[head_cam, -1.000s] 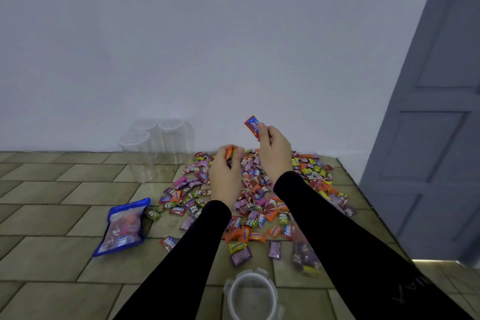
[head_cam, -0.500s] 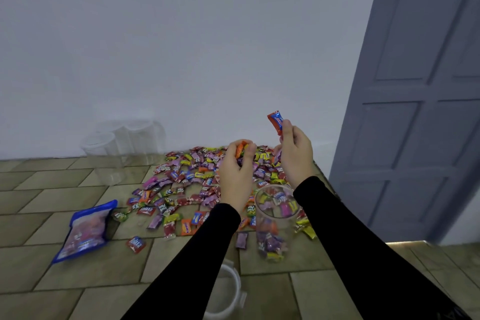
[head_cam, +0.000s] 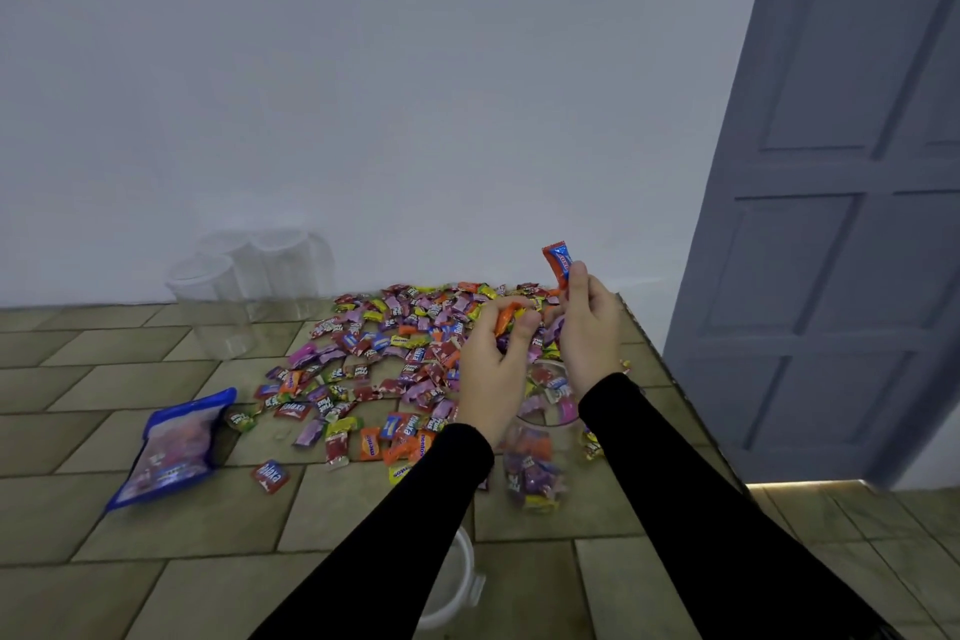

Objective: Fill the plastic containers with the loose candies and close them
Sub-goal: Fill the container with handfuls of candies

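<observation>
Your view's swinging right, so the half-filled container (head_cam: 540,437) is now sitting lower center under your hands. Right hand (head_cam: 589,327) is pinching a red-blue candy (head_cam: 558,263), left hand (head_cam: 493,369) gripping an orange candy (head_cam: 503,320), probably dropping next.

Below the hands, a sleeve (head_cam: 415,509) is hiding part of the lid (head_cam: 460,582); wrapper print is blurring.
</observation>
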Motion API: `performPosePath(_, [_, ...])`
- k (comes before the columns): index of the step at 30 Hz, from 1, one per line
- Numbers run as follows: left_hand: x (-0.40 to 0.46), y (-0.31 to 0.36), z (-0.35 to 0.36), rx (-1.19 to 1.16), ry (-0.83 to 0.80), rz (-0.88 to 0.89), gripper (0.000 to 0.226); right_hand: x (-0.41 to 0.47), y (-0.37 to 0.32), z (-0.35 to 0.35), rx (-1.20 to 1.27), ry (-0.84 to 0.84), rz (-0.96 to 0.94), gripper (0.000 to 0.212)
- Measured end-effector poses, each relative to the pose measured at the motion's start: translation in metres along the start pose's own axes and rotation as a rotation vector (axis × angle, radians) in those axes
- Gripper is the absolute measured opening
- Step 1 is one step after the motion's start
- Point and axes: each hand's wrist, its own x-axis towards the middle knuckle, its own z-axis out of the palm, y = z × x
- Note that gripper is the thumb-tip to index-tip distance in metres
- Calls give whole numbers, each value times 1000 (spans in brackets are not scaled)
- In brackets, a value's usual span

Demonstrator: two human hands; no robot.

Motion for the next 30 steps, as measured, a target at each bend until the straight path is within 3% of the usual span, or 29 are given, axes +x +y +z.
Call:
performPosePath(11, [6,-9,-2,-44,-10,-9,24,7,4,4,187,38,121,38])
performPosePath(19, [5,-16,-2,-169,-25,-88,32,7,6,2,176,45,115,40])
performPosePath(25, [5,-18,-4,-209,-68,-90,23,7,7,1,192,27,112,41])
performPosePath(30, [-6,-29,-6,-251,-47,-88,41,8,7,0,197,42,120,40])
